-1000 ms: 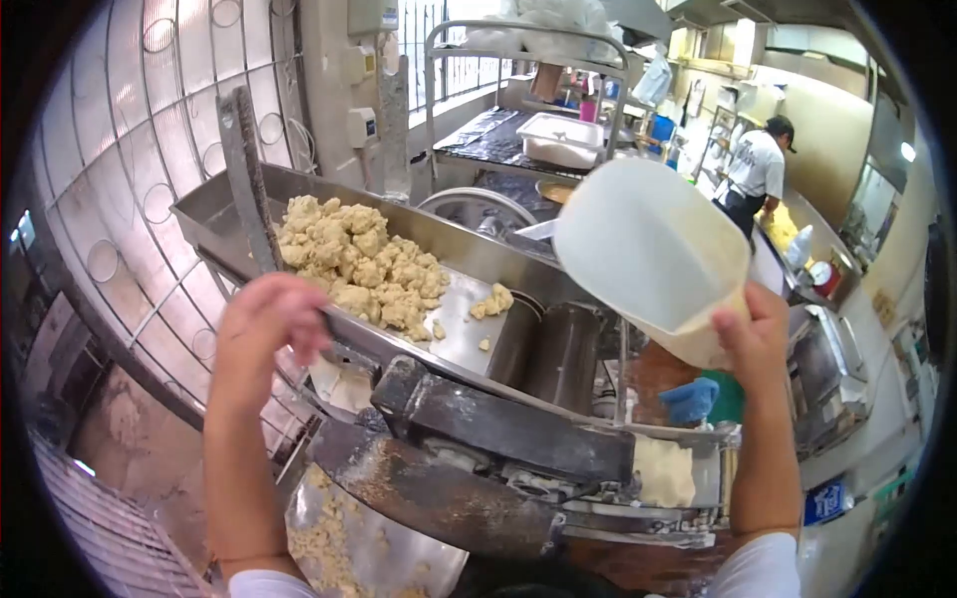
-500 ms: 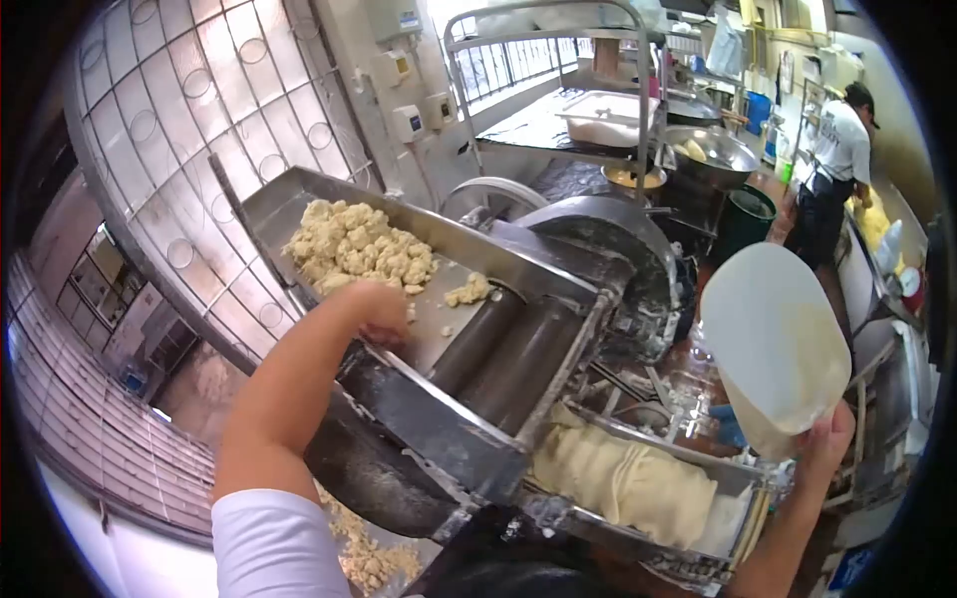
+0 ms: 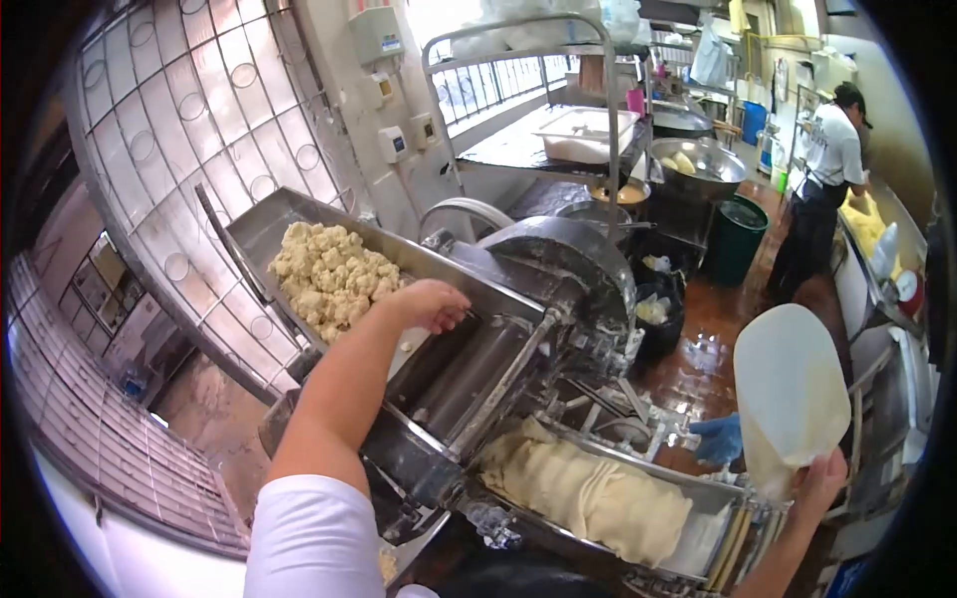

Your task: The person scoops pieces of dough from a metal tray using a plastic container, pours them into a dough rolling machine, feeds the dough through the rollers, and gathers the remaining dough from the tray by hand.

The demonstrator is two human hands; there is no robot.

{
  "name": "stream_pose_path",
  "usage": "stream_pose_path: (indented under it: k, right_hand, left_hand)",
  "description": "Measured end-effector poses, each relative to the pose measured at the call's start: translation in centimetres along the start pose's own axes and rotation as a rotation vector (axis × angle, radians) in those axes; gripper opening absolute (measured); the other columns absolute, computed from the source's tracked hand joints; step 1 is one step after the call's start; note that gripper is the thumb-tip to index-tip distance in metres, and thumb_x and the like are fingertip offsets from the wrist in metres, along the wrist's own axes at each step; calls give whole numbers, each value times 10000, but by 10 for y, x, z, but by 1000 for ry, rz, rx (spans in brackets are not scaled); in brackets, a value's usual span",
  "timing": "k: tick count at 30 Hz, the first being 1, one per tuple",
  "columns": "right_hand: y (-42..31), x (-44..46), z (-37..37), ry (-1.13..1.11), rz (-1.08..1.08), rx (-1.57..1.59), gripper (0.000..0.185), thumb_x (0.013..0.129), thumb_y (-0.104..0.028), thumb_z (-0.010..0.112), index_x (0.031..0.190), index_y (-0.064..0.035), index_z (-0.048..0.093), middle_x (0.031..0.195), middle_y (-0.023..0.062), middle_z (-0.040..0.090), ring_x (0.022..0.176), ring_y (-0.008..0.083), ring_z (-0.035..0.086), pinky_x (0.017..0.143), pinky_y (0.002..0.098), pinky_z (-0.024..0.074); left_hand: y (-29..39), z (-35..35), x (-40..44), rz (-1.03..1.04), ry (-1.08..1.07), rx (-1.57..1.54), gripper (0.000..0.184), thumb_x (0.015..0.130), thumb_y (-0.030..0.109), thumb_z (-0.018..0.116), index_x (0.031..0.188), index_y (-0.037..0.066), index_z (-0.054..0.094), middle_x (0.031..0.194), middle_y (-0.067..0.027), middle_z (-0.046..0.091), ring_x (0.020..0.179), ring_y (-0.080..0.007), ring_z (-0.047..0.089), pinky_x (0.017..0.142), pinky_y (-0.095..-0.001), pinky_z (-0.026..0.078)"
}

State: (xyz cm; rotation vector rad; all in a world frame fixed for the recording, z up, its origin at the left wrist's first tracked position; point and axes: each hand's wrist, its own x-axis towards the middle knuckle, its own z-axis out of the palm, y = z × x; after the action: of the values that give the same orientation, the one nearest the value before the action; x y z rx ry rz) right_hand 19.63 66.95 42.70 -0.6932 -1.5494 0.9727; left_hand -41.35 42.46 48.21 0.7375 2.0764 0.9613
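Pushing crumbly dough towards the dark rollers seems the step in hand: the left hand hangs loosely curled above them near mid-frame, though I cannot tell whether it pinches anything, while the right hand grips the pale scoop at lower right. The next move calls for fingers clear of the rollers. Since the earlier frame, the left hand has shifted from beside the dough, which remains heaped left of centre.

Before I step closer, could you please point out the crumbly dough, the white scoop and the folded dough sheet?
Crumbly dough (image 3: 331, 274), head view: middle of the heap.
White scoop (image 3: 793, 377), head view: middle of its body.
Folded dough sheet (image 3: 588, 495), head view: middle of its top.
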Motion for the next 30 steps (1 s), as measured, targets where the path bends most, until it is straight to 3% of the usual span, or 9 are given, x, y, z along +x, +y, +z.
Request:
stream_pose_path:
  k: [3,5,9,11,15,18,20,26,30]
  right_hand:
    - [13,-4,-16,-23,-5,-36,683,812,-604,639,1020,45,599,756,-1,590,540,35,454,442,190,294]
    - [21,-9,-27,-23,-21,-34,684,814,-606,635,1022,45,599,756,-2,590,541,36,454,444,189,293]
    - [17,-11,-28,51,12,-61,672,817,-596,641,1029,40,596,747,-14,583,545,31,447,468,195,287]
    - [15,-13,-25,44,55,-42,663,822,-586,642,1034,39,594,740,-18,579,545,30,441,475,200,285]
    - [21,-11,-13,-41,88,-28,620,835,-556,647,1007,38,603,713,-22,570,531,22,421,459,204,264]
    - [17,-11,-4,-38,35,-32,592,836,-553,649,948,27,608,690,-25,558,514,19,399,446,200,240]
    - [18,-13,-7,-66,39,-25,592,826,-562,657,916,22,604,671,-23,550,496,27,389,443,206,237]
    - [20,-16,-7,-20,97,-2,608,805,-572,675,911,22,600,665,-14,555,490,30,400,435,210,248]
    - [54,-24,-33,-88,82,-119,612,839,-556,642,981,37,593,708,-17,570,490,38,420,417,206,278]
  left_hand:
    - [-22,-26,6,-184,100,-91,301,887,241,562,1144,88,599,855,-62,629,778,-207,606,636,-385,516]
    - [-31,-52,-1,-159,369,305,353,902,324,563,1165,90,589,962,-107,668,857,-252,627,694,-395,501]
    - [-27,-68,-37,-245,443,15,359,912,346,539,1123,59,574,896,-106,647,748,-237,617,672,-376,505]
    - [-25,-58,-46,-278,63,-53,361,924,363,497,1063,36,563,837,-111,613,668,-230,592,641,-376,510]
    - [-33,-30,-48,-349,-183,-177,360,928,367,471,1035,36,560,824,-107,597,632,-226,573,610,-384,504]
    - [-50,-53,-23,-343,126,-266,341,910,376,477,960,52,571,799,-107,594,599,-221,569,572,-383,492]
    - [-52,-76,-13,-201,602,-121,358,873,378,555,1034,59,574,888,-77,638,713,-214,622,620,-358,495]
    - [-5,-2,-9,-125,51,-254,419,875,360,566,1161,55,580,997,-106,633,798,-250,632,735,-413,522]
    - [-46,-44,55,-226,298,-508,412,888,343,552,1196,70,569,1006,-114,629,829,-249,620,765,-425,503]
